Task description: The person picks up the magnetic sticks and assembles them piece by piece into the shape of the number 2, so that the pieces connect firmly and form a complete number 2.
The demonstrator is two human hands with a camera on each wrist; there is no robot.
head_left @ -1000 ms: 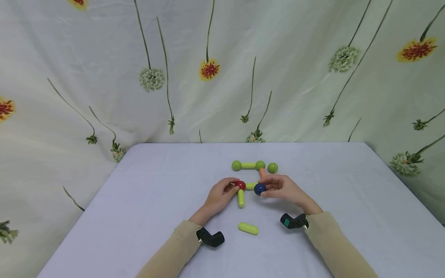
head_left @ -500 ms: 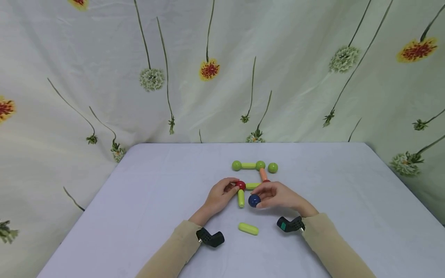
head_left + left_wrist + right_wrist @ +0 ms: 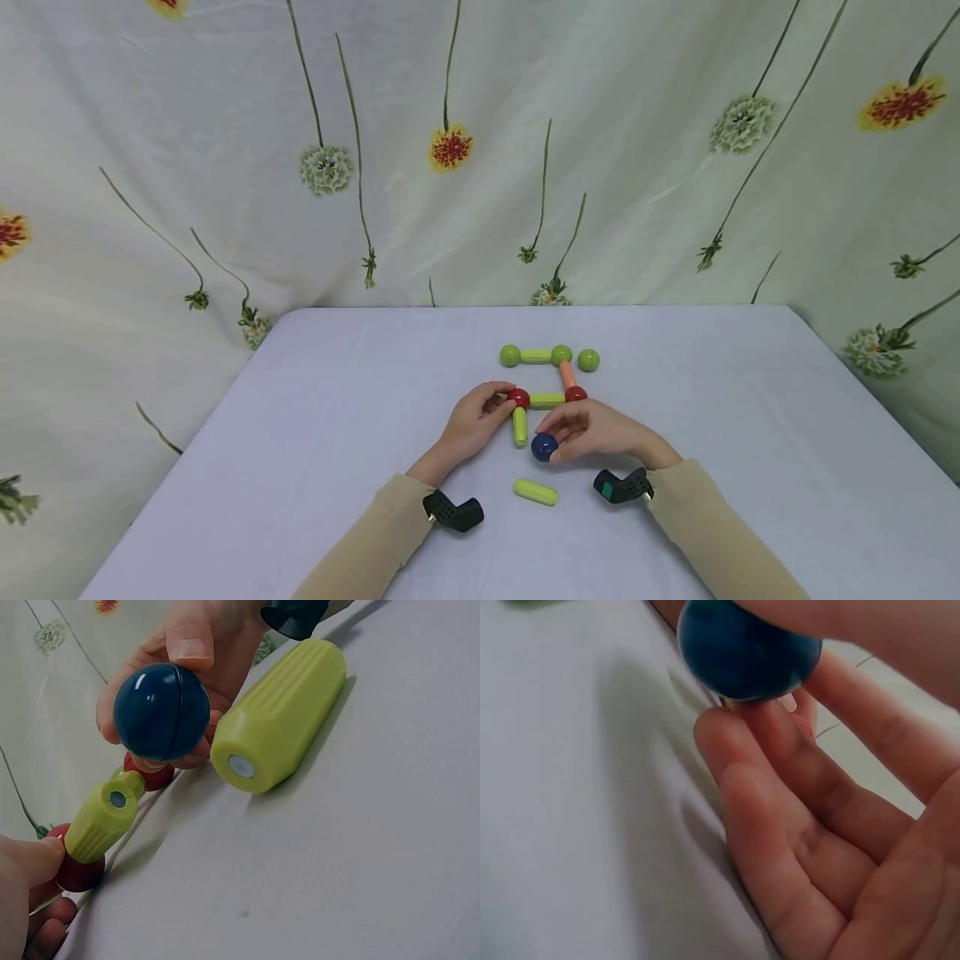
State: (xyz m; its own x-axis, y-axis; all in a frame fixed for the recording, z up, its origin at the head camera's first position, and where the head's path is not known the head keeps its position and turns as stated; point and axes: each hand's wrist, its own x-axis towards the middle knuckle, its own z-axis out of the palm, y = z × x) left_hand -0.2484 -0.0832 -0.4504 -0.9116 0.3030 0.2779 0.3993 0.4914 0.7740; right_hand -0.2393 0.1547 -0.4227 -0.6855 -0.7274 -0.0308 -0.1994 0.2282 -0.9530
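Observation:
Between thumb and fingers, my left hand [image 3: 471, 427] grips a red ball [image 3: 518, 397] of a magnetic ball-and-rod figure lying on the table. From that ball a yellow-green rod [image 3: 520, 427] points toward me, its metal-tipped end [image 3: 118, 799] bare in the left wrist view. My right hand [image 3: 603, 432] pinches a dark blue ball [image 3: 543, 447] just right of and nearer than this bare end, with a gap between them. Another yellow-green rod [image 3: 547, 400] runs right to a second red ball [image 3: 576, 394], partly behind the right hand. An orange rod [image 3: 567, 375] leads back from there.
Farther back, two green balls [image 3: 510, 356] are joined by a yellow-green rod [image 3: 536, 356]. A separate green ball [image 3: 588, 360] lies right of them. One loose yellow-green rod [image 3: 536, 492] lies nearest me, between the forearms. A flowered cloth [image 3: 637, 167] hangs behind the table.
My right hand has carried the blue ball toward me and slightly left, away from the second red ball, which shows again. The left hand has stayed on its red ball.

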